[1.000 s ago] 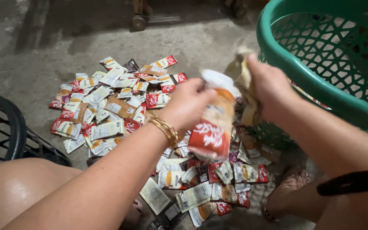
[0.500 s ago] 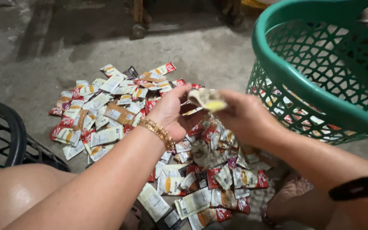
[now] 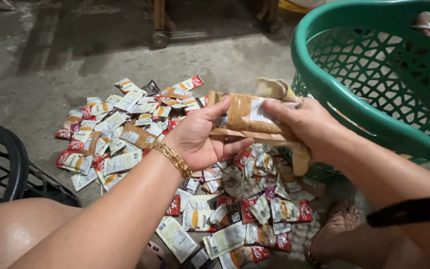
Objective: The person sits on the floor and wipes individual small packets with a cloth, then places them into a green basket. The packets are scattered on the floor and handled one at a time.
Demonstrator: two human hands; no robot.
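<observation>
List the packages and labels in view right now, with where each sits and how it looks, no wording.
Brown sachet: flat, tan with a white label patch, held between left hand and right hand.
Sachet pile: flat red, white and tan packets spread on the concrete floor, left of the hands.
Second sachet heap: similar crumpled packets below the hands, beside the green basket.

A second ago the right hand (image 3: pixel 304 124) held a red and white packet upright beside the left hand (image 3: pixel 197 139). Half a second ago both hands pinched something small. Now a tan sachet (image 3: pixel 247 115) lies flat between them, its long axis running from 9 to 3 o'clock.
</observation>
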